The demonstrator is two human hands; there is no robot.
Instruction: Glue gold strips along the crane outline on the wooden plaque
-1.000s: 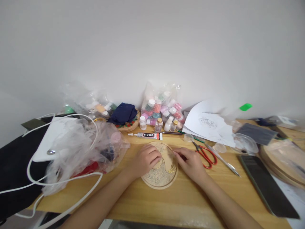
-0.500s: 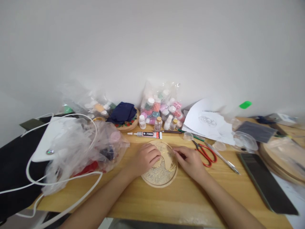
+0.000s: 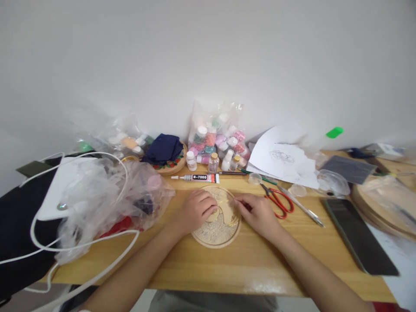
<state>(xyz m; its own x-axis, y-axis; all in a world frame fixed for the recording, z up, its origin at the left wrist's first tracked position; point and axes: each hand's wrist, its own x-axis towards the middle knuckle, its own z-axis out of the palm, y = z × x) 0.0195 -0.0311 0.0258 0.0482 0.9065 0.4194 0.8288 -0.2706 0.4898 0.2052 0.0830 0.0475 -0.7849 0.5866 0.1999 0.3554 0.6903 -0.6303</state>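
Note:
A round wooden plaque (image 3: 217, 236) with a fine raised line pattern lies flat on the table between my hands. My left hand (image 3: 199, 212) rests over its upper left part, fingers curled and the fingertips pinched near the middle. At the upper right rim, my right hand (image 3: 256, 213) pinches with thumb and forefinger. Between the two sets of fingertips runs a thin gold wire (image 3: 225, 201), faint in the picture. Another gold strand shows on the plaque's right side. The fingertips partly hide what they grip.
Behind the plaque lie a B-7000 glue tube (image 3: 199, 177) and small bottles (image 3: 213, 163). Red-handled scissors (image 3: 280, 203), tweezers (image 3: 303, 207) and a phone (image 3: 360, 236) are to the right. Plastic bags (image 3: 94, 203) and a white cable (image 3: 131, 245) crowd the left.
The view has tilted slightly, so the table sits a little higher in the picture. Both hands keep almost the same pose over the plaque, with only small finger shifts.

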